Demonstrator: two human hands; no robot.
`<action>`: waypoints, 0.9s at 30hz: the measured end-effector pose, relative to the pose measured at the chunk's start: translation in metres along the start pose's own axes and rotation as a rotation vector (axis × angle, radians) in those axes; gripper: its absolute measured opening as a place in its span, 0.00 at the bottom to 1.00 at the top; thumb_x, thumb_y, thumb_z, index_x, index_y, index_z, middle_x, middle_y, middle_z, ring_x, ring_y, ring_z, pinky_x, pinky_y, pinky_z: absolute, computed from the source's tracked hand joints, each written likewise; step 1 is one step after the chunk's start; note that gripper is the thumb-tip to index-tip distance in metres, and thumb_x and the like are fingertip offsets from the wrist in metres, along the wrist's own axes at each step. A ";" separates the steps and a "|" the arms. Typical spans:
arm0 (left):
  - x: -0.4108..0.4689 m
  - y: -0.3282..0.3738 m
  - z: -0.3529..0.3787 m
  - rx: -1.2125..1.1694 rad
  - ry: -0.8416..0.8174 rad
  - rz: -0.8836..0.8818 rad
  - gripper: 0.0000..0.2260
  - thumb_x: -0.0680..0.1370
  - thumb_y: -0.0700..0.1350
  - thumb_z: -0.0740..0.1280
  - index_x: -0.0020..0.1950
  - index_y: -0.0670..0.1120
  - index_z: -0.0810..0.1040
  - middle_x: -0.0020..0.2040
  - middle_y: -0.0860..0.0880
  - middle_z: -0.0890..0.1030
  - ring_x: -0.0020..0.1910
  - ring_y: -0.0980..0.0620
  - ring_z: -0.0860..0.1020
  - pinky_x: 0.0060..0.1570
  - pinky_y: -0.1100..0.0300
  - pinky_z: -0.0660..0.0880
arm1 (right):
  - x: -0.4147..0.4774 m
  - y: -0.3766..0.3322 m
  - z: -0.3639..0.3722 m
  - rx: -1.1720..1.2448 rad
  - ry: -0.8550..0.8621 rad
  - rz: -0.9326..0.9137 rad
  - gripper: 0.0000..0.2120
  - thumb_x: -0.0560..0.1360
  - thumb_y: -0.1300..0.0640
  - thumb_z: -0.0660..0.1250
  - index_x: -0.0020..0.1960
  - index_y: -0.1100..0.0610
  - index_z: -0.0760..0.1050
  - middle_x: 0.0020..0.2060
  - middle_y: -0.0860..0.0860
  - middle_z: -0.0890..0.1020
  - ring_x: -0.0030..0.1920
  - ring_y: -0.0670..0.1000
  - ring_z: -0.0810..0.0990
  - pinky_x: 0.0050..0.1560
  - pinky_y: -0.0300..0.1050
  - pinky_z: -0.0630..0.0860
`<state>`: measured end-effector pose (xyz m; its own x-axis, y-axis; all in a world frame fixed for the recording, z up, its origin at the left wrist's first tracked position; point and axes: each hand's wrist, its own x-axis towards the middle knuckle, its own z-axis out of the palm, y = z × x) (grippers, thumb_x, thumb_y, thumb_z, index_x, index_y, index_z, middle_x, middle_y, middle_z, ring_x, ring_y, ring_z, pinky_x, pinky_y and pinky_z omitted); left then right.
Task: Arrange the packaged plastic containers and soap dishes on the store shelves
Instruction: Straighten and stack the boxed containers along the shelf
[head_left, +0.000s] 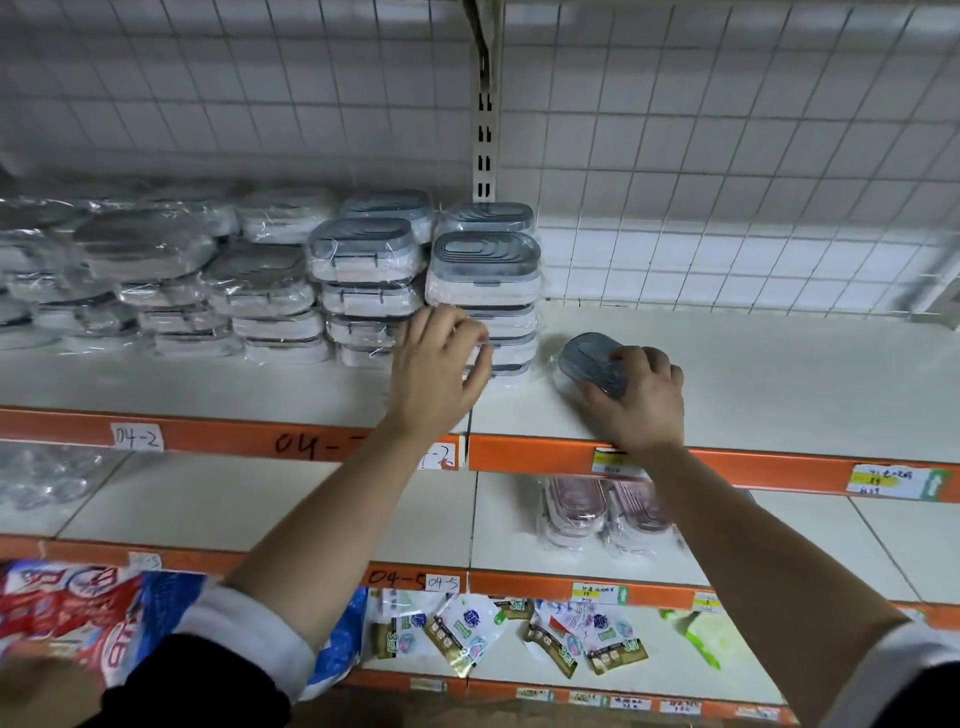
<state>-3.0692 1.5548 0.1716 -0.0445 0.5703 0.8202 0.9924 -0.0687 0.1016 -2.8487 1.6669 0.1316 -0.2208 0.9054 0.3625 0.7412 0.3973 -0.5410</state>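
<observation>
Grip on dish (588, 357) by right hand (638, 402), left hand (440, 370) loose by stack (483, 273). Slide dish left, flush against stack.

A single wide-angle camera on the person's head faces the upper shelf (753, 364) close up, tilted down over the lower tiers (260, 499).

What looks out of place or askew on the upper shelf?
One grey-lidded soap dish lies alone on the upper shelf, to the right of the stacks, turned at an angle to them. The right hand grips it, so it seems not yet placed.
</observation>
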 end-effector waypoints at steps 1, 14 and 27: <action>-0.012 -0.002 0.002 -0.011 -0.024 -0.021 0.06 0.75 0.44 0.66 0.44 0.43 0.80 0.43 0.46 0.77 0.43 0.44 0.76 0.45 0.50 0.72 | 0.002 -0.002 -0.002 0.036 0.024 0.009 0.26 0.72 0.45 0.72 0.63 0.58 0.73 0.62 0.60 0.73 0.60 0.63 0.68 0.59 0.54 0.68; -0.044 -0.009 0.021 0.009 -0.225 -0.191 0.09 0.76 0.46 0.61 0.40 0.46 0.78 0.37 0.49 0.80 0.38 0.47 0.78 0.43 0.53 0.72 | 0.128 -0.122 -0.054 0.265 0.081 -0.278 0.25 0.71 0.43 0.73 0.60 0.57 0.73 0.56 0.53 0.76 0.58 0.54 0.74 0.58 0.46 0.72; -0.049 -0.015 0.028 0.089 -0.154 -0.102 0.09 0.75 0.47 0.62 0.40 0.45 0.79 0.37 0.49 0.81 0.37 0.48 0.78 0.42 0.54 0.70 | 0.183 -0.170 -0.019 -0.088 -0.098 -0.575 0.18 0.76 0.46 0.68 0.63 0.53 0.78 0.60 0.56 0.75 0.63 0.56 0.71 0.62 0.42 0.68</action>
<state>-3.0790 1.5508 0.1140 -0.1345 0.6897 0.7115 0.9901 0.0649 0.1242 -3.0033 1.7619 0.3047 -0.6577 0.5594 0.5046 0.5339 0.8186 -0.2116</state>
